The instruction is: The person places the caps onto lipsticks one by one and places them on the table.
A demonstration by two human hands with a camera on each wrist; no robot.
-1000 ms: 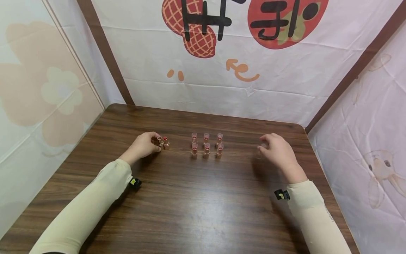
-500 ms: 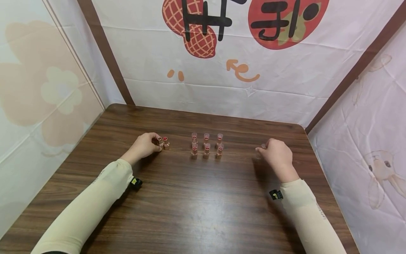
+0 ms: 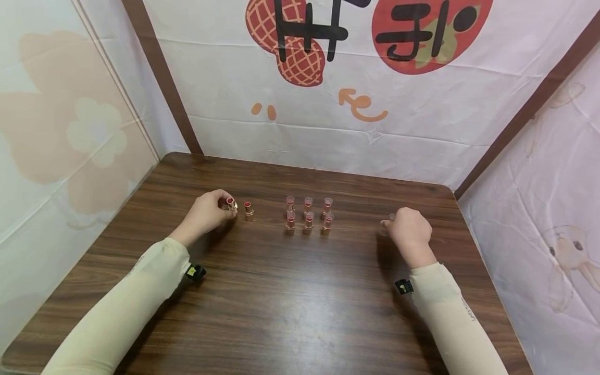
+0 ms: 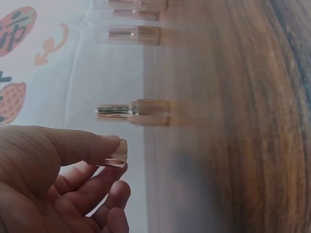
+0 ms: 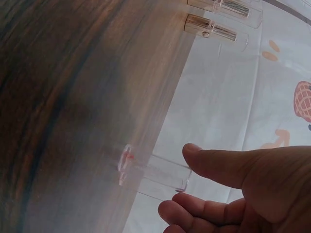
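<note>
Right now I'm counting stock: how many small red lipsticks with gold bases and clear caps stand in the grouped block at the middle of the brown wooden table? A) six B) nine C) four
A: the block of capped red lipsticks shows two rows of three.

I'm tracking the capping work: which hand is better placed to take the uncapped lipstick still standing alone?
Left. The left hand, though gripping one lipstick, is beside the lone lipstick; the right hand is beyond the capped group.

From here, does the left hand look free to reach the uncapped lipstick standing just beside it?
Probably not at once: the left hand already pinches another lipstick. The standing lipstick is close, with bare table between.
</note>
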